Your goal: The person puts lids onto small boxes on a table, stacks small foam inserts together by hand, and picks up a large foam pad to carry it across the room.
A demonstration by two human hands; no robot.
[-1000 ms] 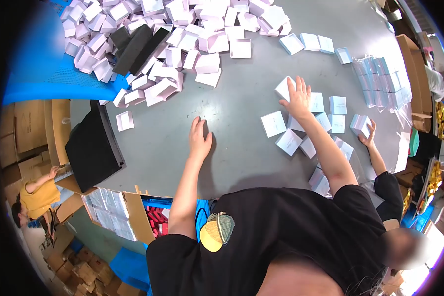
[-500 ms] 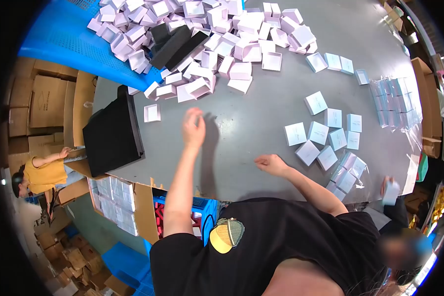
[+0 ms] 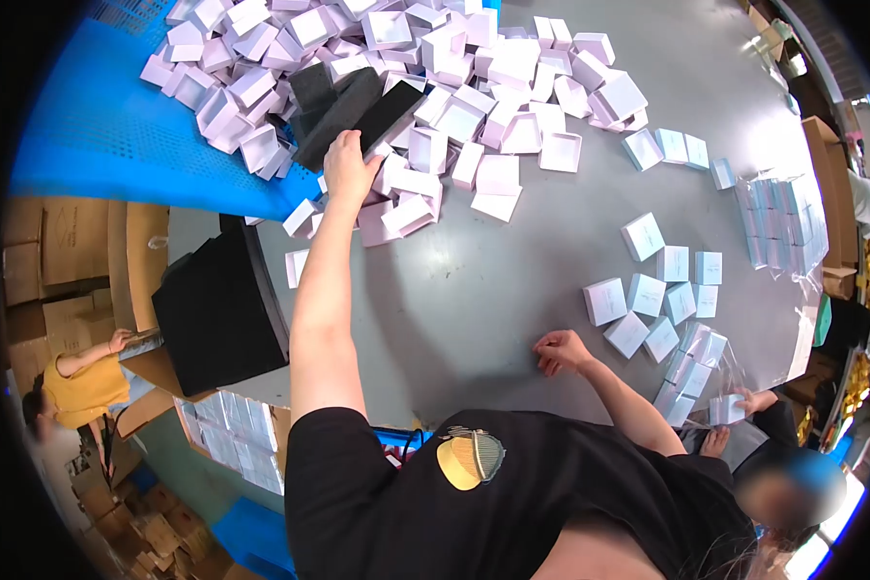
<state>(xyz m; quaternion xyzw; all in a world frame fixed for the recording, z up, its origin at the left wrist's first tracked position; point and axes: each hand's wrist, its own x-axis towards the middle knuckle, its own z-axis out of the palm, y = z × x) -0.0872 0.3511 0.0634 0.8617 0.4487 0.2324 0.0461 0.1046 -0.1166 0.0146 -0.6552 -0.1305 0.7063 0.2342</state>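
My left hand (image 3: 351,166) reaches to the lower end of the black foam-like blocks (image 3: 389,114), its thumb apart from its fingers. Its fingertips are at the blocks' edge; whether they press on them I cannot tell. Around the blocks lies a heap of small white open box halves (image 3: 498,174). Low over the grey table (image 3: 454,290), my right hand (image 3: 564,353) has loosely bent fingers, somewhat apart, with nothing seen in them. To its right lie several closed pale-blue boxes (image 3: 605,302) with print on their lids.
Plastic-wrapped stacks of boxes (image 3: 781,222) stand at the right. At the lower right a co-worker's hands are at a pale box (image 3: 726,409). A blue perforated crate (image 3: 97,145) and a large black case-like object (image 3: 217,314) border the left. Another person in yellow stands beyond cartons (image 3: 72,237).
My left hand has moved up and away from me to the black blocks. My right hand has shifted slightly. The view has moved a little, and the co-worker's box is now by the wrapped stack.
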